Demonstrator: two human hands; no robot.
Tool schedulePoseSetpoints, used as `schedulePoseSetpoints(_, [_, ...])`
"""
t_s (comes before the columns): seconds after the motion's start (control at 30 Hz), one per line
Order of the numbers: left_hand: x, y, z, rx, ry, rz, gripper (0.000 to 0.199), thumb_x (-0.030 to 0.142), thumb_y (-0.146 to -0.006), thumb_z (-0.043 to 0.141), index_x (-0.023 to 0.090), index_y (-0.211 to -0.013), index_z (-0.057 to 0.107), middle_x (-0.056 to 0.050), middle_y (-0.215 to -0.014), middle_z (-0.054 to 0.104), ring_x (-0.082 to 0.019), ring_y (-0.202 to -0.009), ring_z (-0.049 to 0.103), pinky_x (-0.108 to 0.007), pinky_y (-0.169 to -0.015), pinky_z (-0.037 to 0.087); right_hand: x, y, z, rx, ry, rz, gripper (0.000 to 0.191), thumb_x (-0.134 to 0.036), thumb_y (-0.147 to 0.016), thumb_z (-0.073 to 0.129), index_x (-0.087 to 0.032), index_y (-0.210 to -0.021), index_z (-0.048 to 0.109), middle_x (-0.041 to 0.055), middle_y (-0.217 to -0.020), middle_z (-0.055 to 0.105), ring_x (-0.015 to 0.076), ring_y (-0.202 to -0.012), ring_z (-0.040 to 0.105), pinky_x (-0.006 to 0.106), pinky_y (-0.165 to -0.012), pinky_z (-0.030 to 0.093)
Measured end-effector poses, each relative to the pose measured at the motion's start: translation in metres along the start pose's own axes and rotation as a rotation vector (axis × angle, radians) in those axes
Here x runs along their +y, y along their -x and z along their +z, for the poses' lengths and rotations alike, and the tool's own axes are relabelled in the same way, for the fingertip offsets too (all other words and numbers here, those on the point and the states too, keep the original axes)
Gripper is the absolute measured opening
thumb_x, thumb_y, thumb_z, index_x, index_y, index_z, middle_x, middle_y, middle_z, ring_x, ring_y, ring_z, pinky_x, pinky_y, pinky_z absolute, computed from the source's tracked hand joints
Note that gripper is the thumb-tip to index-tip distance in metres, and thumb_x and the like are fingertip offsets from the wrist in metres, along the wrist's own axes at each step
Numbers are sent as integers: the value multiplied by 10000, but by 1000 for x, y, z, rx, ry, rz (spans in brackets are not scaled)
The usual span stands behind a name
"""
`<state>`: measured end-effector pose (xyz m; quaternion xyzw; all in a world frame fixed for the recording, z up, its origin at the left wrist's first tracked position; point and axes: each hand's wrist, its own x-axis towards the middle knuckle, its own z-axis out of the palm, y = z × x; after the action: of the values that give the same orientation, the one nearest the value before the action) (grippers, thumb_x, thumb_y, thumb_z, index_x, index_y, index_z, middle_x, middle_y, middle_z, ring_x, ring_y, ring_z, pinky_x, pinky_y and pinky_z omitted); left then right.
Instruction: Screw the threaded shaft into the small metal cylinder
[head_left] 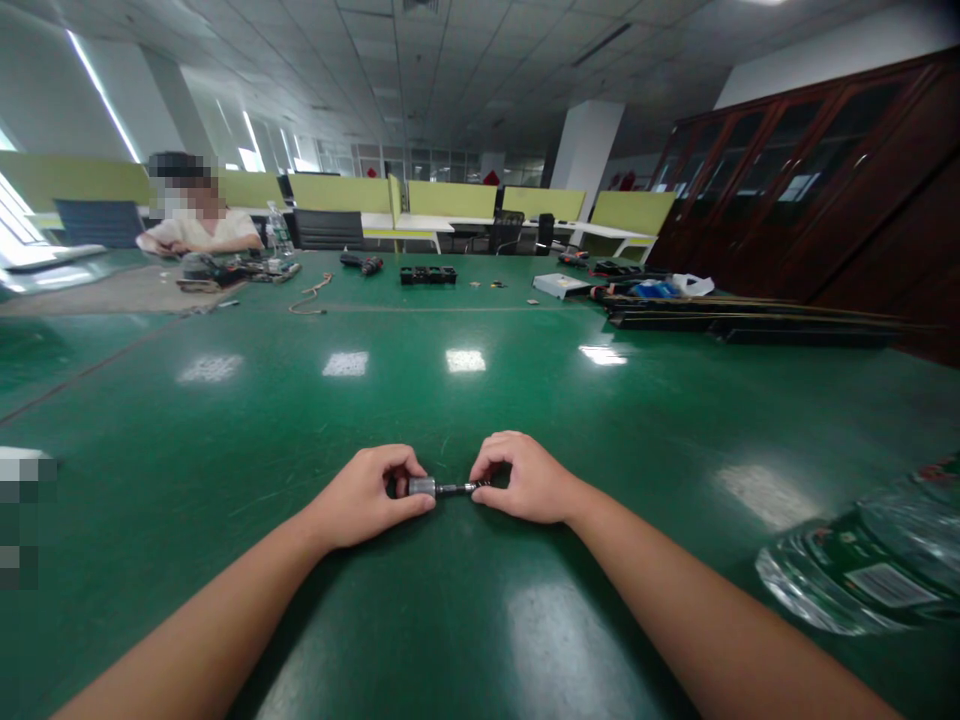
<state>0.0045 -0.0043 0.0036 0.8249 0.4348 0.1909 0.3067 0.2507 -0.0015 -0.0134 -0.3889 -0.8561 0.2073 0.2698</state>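
Note:
In front of me, close above or on the green table, a small tool-like part lies level between my two hands. Its thick end is a grey metal cylinder, and a thin dark shaft runs from it to the right. My left hand grips the cylinder between thumb and fingers, covering its left end. Thumb and fingertips of my right hand pinch the shaft's right tip, where a small dark piece shows. Its exact kind is too small to make out.
A large clear water bottle lies at the right. Farther back are long dark strips, a silver box, a black part, a dark power tool and a cord. A person sits at the far left.

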Motion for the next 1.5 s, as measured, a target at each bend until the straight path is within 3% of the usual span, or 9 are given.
schedulePoseSetpoints(0.2, [1, 0, 2, -32, -11, 7, 266, 317, -720, 741, 166, -906, 626, 32, -701, 561, -139, -649, 541, -229, -595, 388, -13, -4, 17, 47, -118, -3, 206, -210, -737, 761, -198, -938, 716, 11, -786, 689, 143, -746, 602, 282, -733, 436])
schedulePoseSetpoints(0.37, [1, 0, 2, -28, -33, 3, 289, 337, -727, 741, 174, -933, 622, 34, -710, 560, -141, -655, 543, -234, -598, 387, -15, -4, 19, 43, -114, 4, 121, -215, -758, 747, -197, -871, 710, 3, -766, 686, 137, -730, 597, 282, -729, 429])
schedulePoseSetpoints(0.6, [1, -1, 1, -30, 28, -2, 280, 440, -860, 606, 169, -921, 645, 25, -679, 567, -133, -634, 527, -226, -577, 374, -12, -4, 19, 37, -84, -72, 99, -237, -821, 690, -195, -901, 729, 22, -788, 706, 151, -761, 596, 290, -746, 434])
schedulePoseSetpoints(1.07, [0, -1, 1, -42, -2, 4, 259, 360, -741, 724, 167, -892, 644, 26, -698, 575, -140, -650, 548, -226, -589, 386, -13, -3, 19, -4, -33, -70, 152, -228, -768, 730, -200, -918, 731, 16, -794, 704, 159, -776, 594, 315, -788, 413])
schedulePoseSetpoints(1.5, [-1, 0, 1, -28, -24, 13, 227, 363, -766, 691, 165, -859, 628, 18, -705, 583, -144, -650, 552, -233, -594, 393, -13, -4, 18, -10, -17, -91, 127, -221, -782, 705, -199, -905, 724, 6, -753, 677, 148, -745, 580, 303, -774, 403])
